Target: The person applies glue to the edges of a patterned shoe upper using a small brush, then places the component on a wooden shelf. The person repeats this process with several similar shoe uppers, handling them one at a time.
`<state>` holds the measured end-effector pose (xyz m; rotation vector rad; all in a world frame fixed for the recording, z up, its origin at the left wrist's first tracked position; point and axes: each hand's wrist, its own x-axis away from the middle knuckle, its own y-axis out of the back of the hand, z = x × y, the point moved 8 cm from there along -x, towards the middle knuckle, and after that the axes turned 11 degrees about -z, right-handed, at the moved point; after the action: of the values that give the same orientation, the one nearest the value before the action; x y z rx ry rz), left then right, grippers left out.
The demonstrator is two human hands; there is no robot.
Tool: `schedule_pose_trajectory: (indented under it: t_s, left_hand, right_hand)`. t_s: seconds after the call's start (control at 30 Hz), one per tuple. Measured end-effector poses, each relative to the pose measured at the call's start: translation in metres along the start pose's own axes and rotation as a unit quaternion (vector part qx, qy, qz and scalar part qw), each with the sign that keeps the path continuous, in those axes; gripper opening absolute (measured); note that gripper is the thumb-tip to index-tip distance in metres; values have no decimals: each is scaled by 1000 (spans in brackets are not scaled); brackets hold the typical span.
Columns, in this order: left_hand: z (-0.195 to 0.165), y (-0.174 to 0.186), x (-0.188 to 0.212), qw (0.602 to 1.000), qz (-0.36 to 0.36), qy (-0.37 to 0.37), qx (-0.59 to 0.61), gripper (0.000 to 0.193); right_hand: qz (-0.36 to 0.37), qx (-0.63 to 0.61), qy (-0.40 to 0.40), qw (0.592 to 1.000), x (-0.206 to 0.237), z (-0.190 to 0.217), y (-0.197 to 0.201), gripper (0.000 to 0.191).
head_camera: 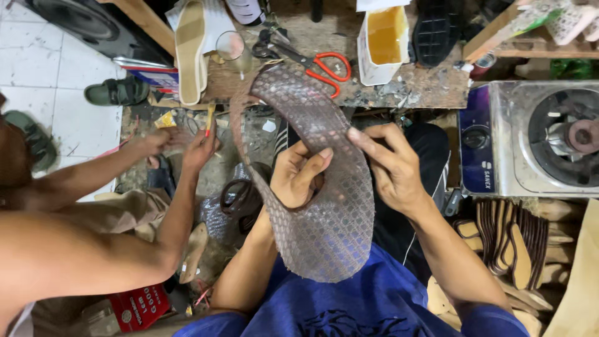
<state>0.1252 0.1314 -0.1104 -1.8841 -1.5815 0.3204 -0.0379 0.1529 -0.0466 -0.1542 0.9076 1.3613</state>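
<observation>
I hold a long brown sole-shaped piece (324,218) with a scaly, woven-looking surface over my lap. My left hand (299,175) is closed around its left edge near the middle, thumb on top. On the right edge my right hand (390,168) pinches it, fingers pressing on the upper surface. The piece's far end (274,87) curls up toward the wooden workbench (430,93).
Red-handled scissors (321,65), a white box of yellow glue (384,40), a beige insole (189,53) and a black sole (433,28) lie on the bench. A gas stove (536,137) stands right. A co-worker's hands (181,143) work at left. Stacked soles (518,243) lie lower right.
</observation>
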Motion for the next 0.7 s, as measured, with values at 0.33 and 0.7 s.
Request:
schedule_pose_trajectory:
  t_s: [0.33,0.7]
  left_hand:
    - [-11,6,1,998,-4,-45,41,28]
    - [-6,42,-12,994,-31,-106,1,30]
  right_hand:
    - [-16,5,20,1000,0,6,2,44]
    - [-30,32,48,998,1,16,0,34]
